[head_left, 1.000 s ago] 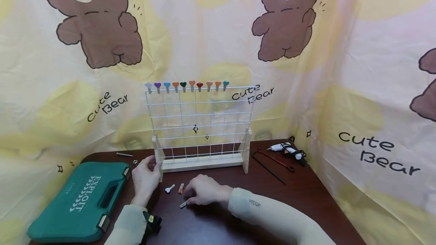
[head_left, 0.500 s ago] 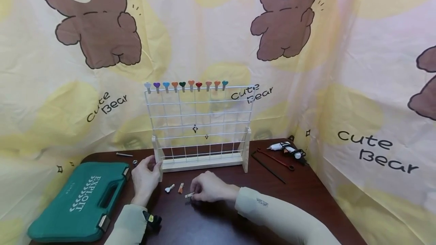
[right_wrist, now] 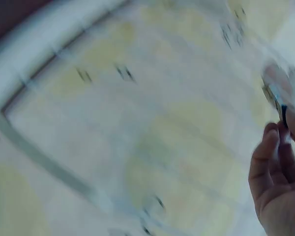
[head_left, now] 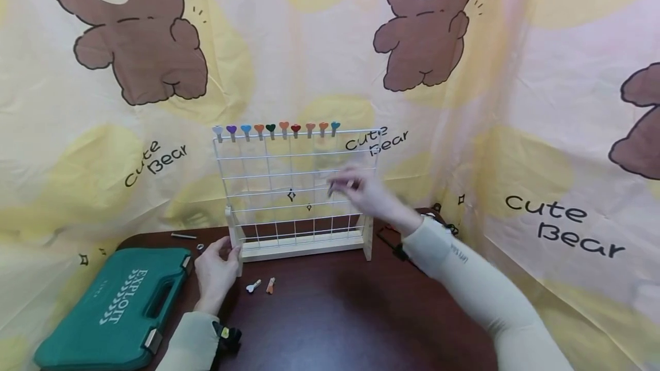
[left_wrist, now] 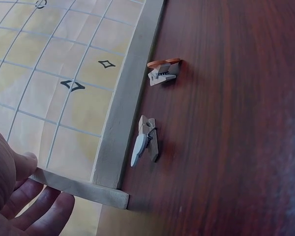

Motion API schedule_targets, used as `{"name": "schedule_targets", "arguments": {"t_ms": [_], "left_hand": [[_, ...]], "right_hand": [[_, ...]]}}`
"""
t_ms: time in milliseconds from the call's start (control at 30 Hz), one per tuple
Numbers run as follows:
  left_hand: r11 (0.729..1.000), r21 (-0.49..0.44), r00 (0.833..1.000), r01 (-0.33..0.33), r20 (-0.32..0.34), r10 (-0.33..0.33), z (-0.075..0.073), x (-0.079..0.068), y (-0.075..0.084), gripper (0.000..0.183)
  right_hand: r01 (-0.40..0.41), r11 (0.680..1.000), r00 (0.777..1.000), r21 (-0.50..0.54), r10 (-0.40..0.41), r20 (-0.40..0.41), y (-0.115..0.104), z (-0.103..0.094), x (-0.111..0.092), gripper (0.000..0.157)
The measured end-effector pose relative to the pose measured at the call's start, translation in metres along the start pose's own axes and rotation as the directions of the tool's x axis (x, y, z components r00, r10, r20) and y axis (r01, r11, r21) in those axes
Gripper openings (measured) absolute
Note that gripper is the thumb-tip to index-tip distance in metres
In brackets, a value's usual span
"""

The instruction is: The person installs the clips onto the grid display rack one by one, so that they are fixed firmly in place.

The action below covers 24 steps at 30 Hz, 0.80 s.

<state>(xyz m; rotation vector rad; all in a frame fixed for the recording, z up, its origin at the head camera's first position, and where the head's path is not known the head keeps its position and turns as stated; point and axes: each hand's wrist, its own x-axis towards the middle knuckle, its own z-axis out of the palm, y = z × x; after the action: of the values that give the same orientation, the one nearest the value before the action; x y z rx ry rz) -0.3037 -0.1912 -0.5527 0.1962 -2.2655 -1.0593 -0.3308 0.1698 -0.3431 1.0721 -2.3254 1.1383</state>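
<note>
My left hand (head_left: 214,275) grips the left wooden upright (left_wrist: 83,188) of a stand that holds a white wire grid (head_left: 268,176). Raised in front of the grid's right half, my right hand (head_left: 365,192) pinches a small clothespin (right_wrist: 272,96) between thumb and fingers; motion blurs it, though a dark blue bit shows. On the table lie a clothespin with a white heart (left_wrist: 139,149) and one with an orange heart (left_wrist: 163,64), both near the stand's base. Several heart clothespins (head_left: 270,129) in mixed colours sit in a row along the top wire.
A green tool case (head_left: 98,308) lies at the left of the dark table (head_left: 309,319). Behind it are a metal rod (head_left: 183,236) and a small ring (head_left: 200,247). Dark tools and a cord lie right of the stand, partly behind my right arm. Bear-print cloth hangs behind.
My right hand has lifted the clothespin off the table and carried it up and right, in front of the grid. My left hand stays on the upright.
</note>
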Motion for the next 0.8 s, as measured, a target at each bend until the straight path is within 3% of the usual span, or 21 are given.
{"name": "schedule_targets", "arguments": {"t_ms": [133, 300, 433, 633, 733, 800], "left_hand": [[1.0, 0.001, 1.0, 0.002, 0.003, -0.002, -0.001, 0.0, 0.001, 0.031], [1.0, 0.0, 1.0, 0.004, 0.008, -0.004, -0.002, 0.001, 0.003, 0.031], [1.0, 0.002, 1.0, 0.017, 0.017, -0.017, -0.004, 0.002, 0.005, 0.032], [1.0, -0.005, 1.0, 0.012, 0.012, -0.012, -0.004, 0.002, 0.002, 0.031], [1.0, -0.002, 1.0, 0.016, 0.01, -0.016, -0.002, 0.001, 0.001, 0.031], [1.0, 0.0, 1.0, 0.017, 0.013, -0.017, -0.002, 0.001, 0.0, 0.032]], "right_hand": [[0.044, 0.995, 0.986, -0.086, -0.057, -0.158, -0.012, -0.045, 0.037, 0.015], [0.09, 0.952, 0.967, -0.293, -0.154, -0.202, -0.018, -0.077, 0.066, 0.01], [0.057, 0.907, 0.974, -0.416, -0.142, -0.175, -0.018, -0.082, 0.08, 0.01], [0.023, 0.882, 0.991, -0.47, -0.084, -0.108, -0.015, -0.074, 0.088, 0.017], [0.014, 0.868, 0.977, -0.496, -0.118, -0.179, -0.016, -0.071, 0.081, 0.03], [0.019, 0.872, 0.946, -0.489, -0.174, -0.273, -0.016, -0.066, 0.073, 0.035]]}}
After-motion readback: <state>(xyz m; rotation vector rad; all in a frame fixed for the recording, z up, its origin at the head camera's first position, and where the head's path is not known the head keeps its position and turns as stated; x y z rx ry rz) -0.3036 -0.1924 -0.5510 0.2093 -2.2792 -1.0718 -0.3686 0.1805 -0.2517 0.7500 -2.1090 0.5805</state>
